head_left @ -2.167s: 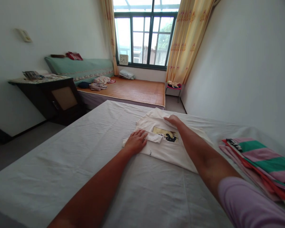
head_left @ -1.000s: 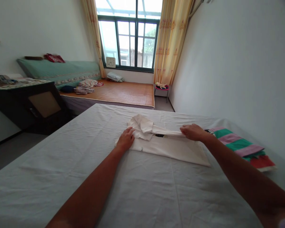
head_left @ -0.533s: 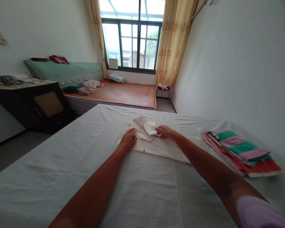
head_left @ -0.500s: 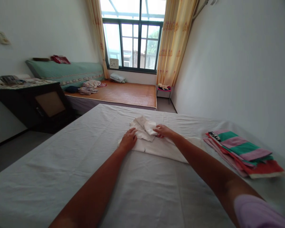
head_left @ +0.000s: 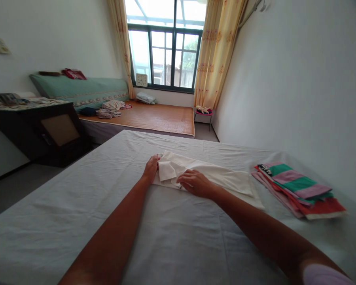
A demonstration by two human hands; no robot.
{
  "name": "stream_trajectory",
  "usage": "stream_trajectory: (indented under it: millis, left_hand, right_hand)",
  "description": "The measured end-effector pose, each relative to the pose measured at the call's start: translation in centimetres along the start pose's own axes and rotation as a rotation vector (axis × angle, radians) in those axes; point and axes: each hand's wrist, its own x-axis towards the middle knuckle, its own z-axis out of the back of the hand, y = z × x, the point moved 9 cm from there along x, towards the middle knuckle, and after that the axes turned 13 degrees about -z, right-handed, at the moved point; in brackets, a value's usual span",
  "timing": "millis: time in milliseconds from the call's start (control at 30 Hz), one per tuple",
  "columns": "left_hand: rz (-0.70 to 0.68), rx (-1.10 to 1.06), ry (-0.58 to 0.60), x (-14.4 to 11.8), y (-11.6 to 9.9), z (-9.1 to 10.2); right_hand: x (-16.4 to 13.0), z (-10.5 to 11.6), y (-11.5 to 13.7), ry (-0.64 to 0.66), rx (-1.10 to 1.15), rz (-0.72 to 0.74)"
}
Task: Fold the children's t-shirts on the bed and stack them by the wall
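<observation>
— What is the left hand (head_left: 151, 168) doing?
— It is lying at the left end of the white garment (head_left: 207, 178), on the bed (head_left: 178, 237). Its grip is narrow, the fingers are curling against the folded edge of the cloth, but I cannot tell if they are pinching it.

— And the right hand (head_left: 195, 184)?
— It is pressing on the near edge of the same garment, palm down. Its grip is loose, the fingers are lying half spread on the cloth and are closing around nothing.

— Where is the garment lying?
— It is lying folded in a long band in the middle of the bed, between the two hands and stretching to the right. A striped folded pile (head_left: 299, 190) is lying well apart, near the wall.
</observation>
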Motion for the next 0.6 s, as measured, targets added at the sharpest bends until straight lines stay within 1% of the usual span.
stream_trajectory:
  millis: [67,133,200,267,300,367,400,533,600]
  left_hand:
    - [-0.038,0.042,0.024,0.1,-0.4,-0.1]
    - [-0.071,0.092,0.051,0.2,-0.7,-0.2]
    - [-0.078,0.139,0.080,0.2,-0.7,-0.2]
    - [-0.074,0.193,0.127,0.1,-0.6,-0.4]
    - [-0.075,0.224,0.155,0.0,-0.6,-0.5]
    - [-0.081,0.289,0.204,-0.1,-0.7,-0.6]
    - [-0.085,0.317,0.215,-0.2,-0.8,-0.6]
    - [-0.088,0.356,0.201,-0.2,-1.1,-0.5]
    - [-0.091,0.364,0.195,-0.2,-1.2,-0.6]
  right_hand:
    - [-1.3,1.0,-4.7,-0.064,-0.023,-0.210]
    - [-3.3,1.3,-9.9,-0.083,-0.090,-0.422]
    - [-5.9,0.5,-14.8,-0.029,-0.170,-0.616]
    - [-8.6,-0.6,-18.7,0.051,-0.224,-0.743]
    - [-9.9,-0.9,-20.4,0.062,-0.246,-0.803]
    - [-12.2,-0.4,-23.3,0.026,-0.290,-0.922]
    - [-13.2,0.4,-24.6,-0.023,-0.312,-0.975]
    - [-16.9,5.1,-28.4,-0.237,-0.339,-1.138]
    - [-18.9,6.6,-30.1,-0.252,-0.308,-1.241]
